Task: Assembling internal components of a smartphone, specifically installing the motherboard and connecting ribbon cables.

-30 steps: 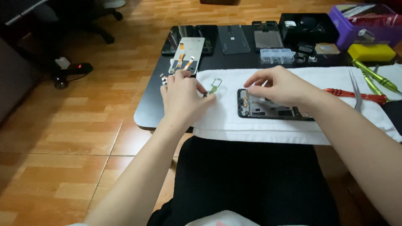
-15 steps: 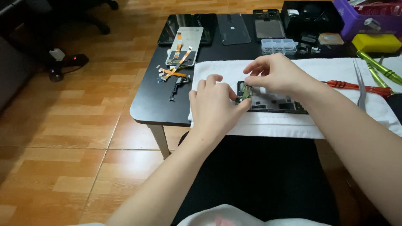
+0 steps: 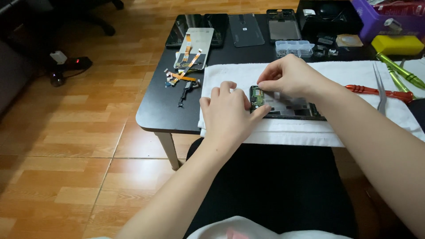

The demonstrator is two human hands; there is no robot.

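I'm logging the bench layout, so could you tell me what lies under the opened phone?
A white towel on the black table. Both hands, left and right, cover parts of the phone.

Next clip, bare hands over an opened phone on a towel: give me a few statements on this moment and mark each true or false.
1. The opened black phone with its green circuit board exposed lies on the white towel. True.
2. The left hand rests at the phone's left end, thumb on its edge. True.
3. The right hand holds the red-handled screwdriver. False: the screwdriver lies on the towel, untouched; the right hand's fingertips pinch at the phone's top left corner.
4. The metal tweezers lie on the wooden floor. False: they lie on the towel, across the screwdriver.
5. A clear plastic compartment box sits on the black table behind the towel. True.
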